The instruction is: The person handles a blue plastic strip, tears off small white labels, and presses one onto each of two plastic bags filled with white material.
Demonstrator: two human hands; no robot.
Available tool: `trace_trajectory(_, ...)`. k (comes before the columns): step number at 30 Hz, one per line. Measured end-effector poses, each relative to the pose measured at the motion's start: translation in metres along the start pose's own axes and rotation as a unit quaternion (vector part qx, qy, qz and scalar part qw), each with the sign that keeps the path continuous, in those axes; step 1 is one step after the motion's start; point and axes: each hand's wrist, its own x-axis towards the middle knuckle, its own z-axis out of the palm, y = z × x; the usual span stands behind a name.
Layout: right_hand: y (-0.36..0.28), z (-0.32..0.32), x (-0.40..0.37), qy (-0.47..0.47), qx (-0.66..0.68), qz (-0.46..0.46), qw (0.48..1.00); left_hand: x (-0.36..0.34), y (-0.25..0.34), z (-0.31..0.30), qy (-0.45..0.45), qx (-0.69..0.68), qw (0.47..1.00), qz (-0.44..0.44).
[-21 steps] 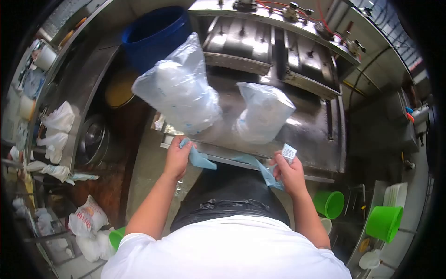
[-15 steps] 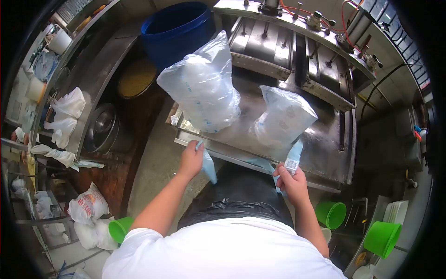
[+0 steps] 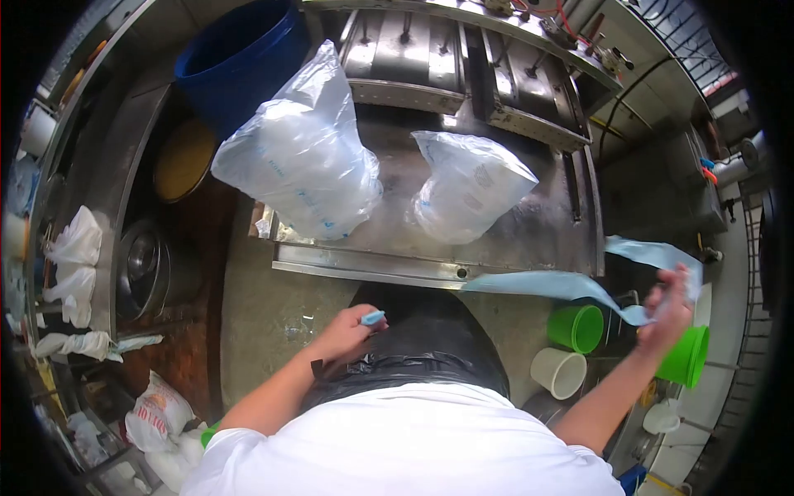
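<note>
My right hand [image 3: 672, 307] is out to the right, gripping a long light-blue strip of cloth [image 3: 562, 287] that trails back toward the steel table's front edge. My left hand [image 3: 346, 331] is pulled in against my black apron [image 3: 413, 347], its fingers closed on a small light-blue end of cloth [image 3: 372, 317]. Two clear plastic bags of white contents lie on the steel table [image 3: 364, 263]: a large bag [image 3: 302, 153] on the left and a smaller bag [image 3: 467, 186] on the right.
A blue barrel [image 3: 236, 54] stands at the back left beside a bowl of yellow grains [image 3: 184, 161] and a metal pot [image 3: 145, 256]. Green buckets [image 3: 576, 326] [image 3: 686, 355] and a white cup [image 3: 558, 372] sit on the floor at right. White sacks [image 3: 157, 409] lie at lower left.
My right hand swung far out to the right, drawing the blue strip out long. My left hand dropped from the table edge to my apron. The camera view shifted.
</note>
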Motion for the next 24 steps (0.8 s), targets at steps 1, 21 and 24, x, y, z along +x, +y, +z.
trace_trajectory(1,-0.011,-0.019,0.004,0.019,0.034,-0.032,0.999,0.004,0.005,-0.007,0.02,0.02,1.0,-0.015)
trace_trajectory(21,0.066,0.115,-0.203,-0.376,0.143,0.28,0.872,0.056,0.114,0.022,-0.005,0.177,0.962,0.208)
trace_trajectory(24,0.059,0.122,-0.203,-0.451,0.149,0.273,0.836,0.046,0.128,0.035,0.002,0.175,0.967,0.184)
